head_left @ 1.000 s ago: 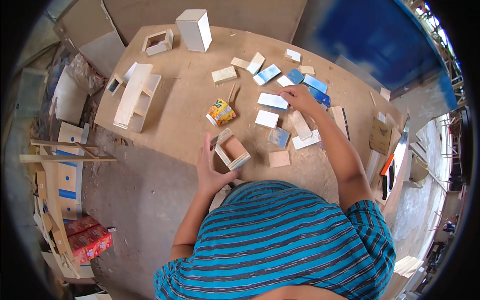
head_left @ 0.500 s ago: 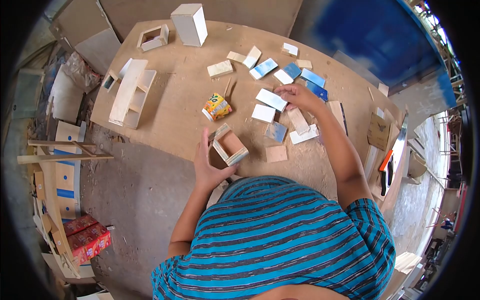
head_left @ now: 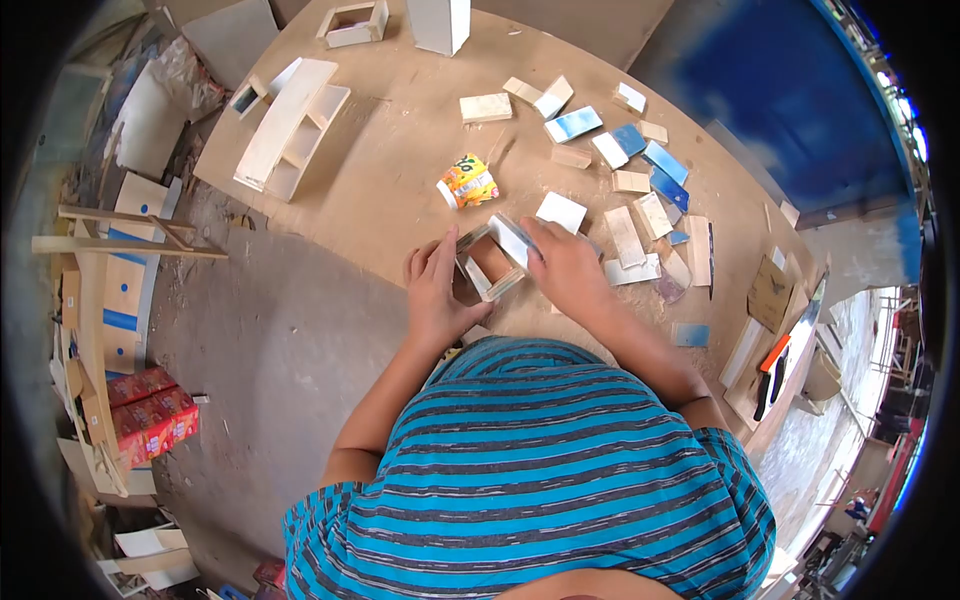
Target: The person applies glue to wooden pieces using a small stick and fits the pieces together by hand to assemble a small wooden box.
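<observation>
My left hand (head_left: 437, 292) grips a small open wooden box (head_left: 485, 262) from its left side, near the table's front edge. On the box's upper right side, my right hand (head_left: 570, 265) holds a white-faced block (head_left: 511, 241) against its rim, fingers closed on the block. Just beyond the box lies a yellow printed cup (head_left: 468, 182) on its side. A white block (head_left: 562, 212) rests beyond my right hand. To the right are a plain wooden block (head_left: 625, 237) and several others, some painted blue.
A wooden shelf piece (head_left: 290, 130) stands at the left of the table (head_left: 400, 130). Farther back are another open box (head_left: 354, 24) and a tall white block (head_left: 438, 24). An orange-and-black handled saw (head_left: 771, 374) lies at the right edge.
My right hand has come from the blocks to the box, bringing a white-faced block. The view has shifted, and several loose blocks now lie differently.
</observation>
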`<move>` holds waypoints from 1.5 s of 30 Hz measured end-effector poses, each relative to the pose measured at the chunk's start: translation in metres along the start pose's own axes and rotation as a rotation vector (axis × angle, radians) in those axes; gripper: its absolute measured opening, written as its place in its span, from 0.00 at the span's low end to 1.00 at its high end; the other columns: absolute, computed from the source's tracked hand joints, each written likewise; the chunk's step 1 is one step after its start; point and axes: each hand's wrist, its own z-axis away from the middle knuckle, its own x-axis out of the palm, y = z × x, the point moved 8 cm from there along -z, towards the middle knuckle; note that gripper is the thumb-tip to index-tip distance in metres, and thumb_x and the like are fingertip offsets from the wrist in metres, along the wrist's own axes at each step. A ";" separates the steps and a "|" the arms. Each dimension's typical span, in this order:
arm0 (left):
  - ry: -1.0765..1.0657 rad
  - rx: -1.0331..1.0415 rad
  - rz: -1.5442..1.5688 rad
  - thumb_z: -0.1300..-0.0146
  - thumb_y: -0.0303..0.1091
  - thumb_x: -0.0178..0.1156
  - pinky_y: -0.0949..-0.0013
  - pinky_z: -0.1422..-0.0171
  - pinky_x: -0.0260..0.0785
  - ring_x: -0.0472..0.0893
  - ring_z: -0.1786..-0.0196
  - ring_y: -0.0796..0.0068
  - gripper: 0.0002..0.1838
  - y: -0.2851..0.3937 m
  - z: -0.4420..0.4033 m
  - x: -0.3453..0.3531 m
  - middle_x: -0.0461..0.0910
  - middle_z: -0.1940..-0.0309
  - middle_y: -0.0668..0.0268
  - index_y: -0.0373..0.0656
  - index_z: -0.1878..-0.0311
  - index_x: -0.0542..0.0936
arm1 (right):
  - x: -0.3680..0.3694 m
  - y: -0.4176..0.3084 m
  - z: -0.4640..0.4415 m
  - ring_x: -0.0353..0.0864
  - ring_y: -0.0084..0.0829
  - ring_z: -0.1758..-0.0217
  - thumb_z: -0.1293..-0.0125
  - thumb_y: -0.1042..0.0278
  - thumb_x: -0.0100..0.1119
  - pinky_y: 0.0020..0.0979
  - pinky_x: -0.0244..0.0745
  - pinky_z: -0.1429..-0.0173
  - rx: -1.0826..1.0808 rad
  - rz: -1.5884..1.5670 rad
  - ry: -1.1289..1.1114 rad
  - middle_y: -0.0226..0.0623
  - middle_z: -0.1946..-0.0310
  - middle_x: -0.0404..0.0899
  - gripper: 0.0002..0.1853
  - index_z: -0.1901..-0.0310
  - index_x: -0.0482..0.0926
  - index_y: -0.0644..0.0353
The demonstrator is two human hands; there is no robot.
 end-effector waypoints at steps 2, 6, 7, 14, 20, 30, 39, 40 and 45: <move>0.001 -0.004 -0.002 0.75 0.38 0.79 0.51 0.29 0.55 0.72 0.39 0.53 0.61 -0.003 0.002 0.001 0.79 0.47 0.55 0.39 0.28 0.64 | 0.014 0.003 0.000 0.83 0.51 0.61 0.40 0.69 0.60 0.44 0.79 0.56 0.075 -0.075 -0.106 0.52 0.62 0.82 0.23 0.42 0.77 0.63; 0.002 0.021 -0.019 0.75 0.40 0.81 0.53 0.31 0.59 0.72 0.39 0.52 0.63 -0.010 0.005 0.007 0.78 0.45 0.56 0.39 0.27 0.63 | 0.035 0.029 -0.001 0.86 0.43 0.63 0.40 0.67 0.61 0.37 0.80 0.56 0.232 -0.380 -0.260 0.51 0.64 0.84 0.22 0.43 0.80 0.65; 0.002 0.029 -0.027 0.75 0.41 0.82 0.54 0.32 0.61 0.71 0.40 0.52 0.64 -0.011 0.005 0.007 0.78 0.44 0.56 0.39 0.26 0.62 | 0.040 0.037 -0.001 0.86 0.40 0.63 0.39 0.67 0.61 0.35 0.80 0.56 0.269 -0.409 -0.306 0.51 0.64 0.84 0.22 0.44 0.80 0.65; 0.019 0.025 -0.018 0.74 0.41 0.81 0.53 0.31 0.60 0.71 0.40 0.52 0.64 -0.012 0.006 0.007 0.78 0.43 0.57 0.39 0.26 0.61 | 0.058 0.053 -0.006 0.79 0.19 0.69 0.33 0.72 0.57 0.23 0.77 0.62 0.446 -0.711 -0.576 0.35 0.61 0.85 0.21 0.39 0.76 0.69; 0.016 0.012 -0.031 0.75 0.41 0.80 0.53 0.31 0.60 0.71 0.39 0.52 0.64 -0.011 0.005 0.007 0.78 0.44 0.56 0.40 0.26 0.62 | 0.064 0.056 -0.007 0.79 0.19 0.67 0.31 0.73 0.56 0.22 0.76 0.61 0.454 -0.797 -0.591 0.35 0.58 0.84 0.20 0.39 0.75 0.70; -0.079 -0.197 0.225 0.73 0.38 0.80 0.55 0.30 0.63 0.73 0.38 0.54 0.66 -0.021 0.003 0.004 0.72 0.38 0.51 0.40 0.24 0.57 | 0.050 0.043 -0.005 0.80 0.20 0.61 0.32 0.71 0.58 0.23 0.79 0.55 0.519 -0.882 -0.546 0.35 0.55 0.83 0.21 0.39 0.76 0.69; -0.163 -0.279 1.127 0.66 0.41 0.80 0.59 0.22 0.53 0.64 0.27 0.59 0.71 0.024 -0.008 -0.019 0.58 0.27 0.51 0.36 0.21 0.44 | -0.048 -0.031 -0.009 0.76 0.25 0.46 0.55 0.67 0.82 0.28 0.74 0.41 0.166 -0.802 -0.405 0.34 0.52 0.75 0.32 0.45 0.80 0.62; -0.185 -0.257 1.145 0.67 0.41 0.81 0.59 0.23 0.53 0.63 0.26 0.60 0.73 0.026 -0.010 -0.021 0.58 0.26 0.53 0.37 0.21 0.43 | -0.059 -0.038 -0.011 0.75 0.27 0.44 0.56 0.66 0.82 0.30 0.73 0.39 0.050 -0.690 -0.316 0.35 0.50 0.75 0.33 0.46 0.80 0.60; -0.197 -0.235 1.201 0.70 0.39 0.82 0.59 0.23 0.54 0.63 0.26 0.60 0.74 0.031 -0.014 -0.019 0.57 0.26 0.52 0.39 0.21 0.42 | -0.068 -0.049 -0.009 0.67 0.36 0.29 0.60 0.62 0.84 0.38 0.61 0.28 -0.003 -0.718 -0.269 0.44 0.32 0.67 0.34 0.48 0.80 0.58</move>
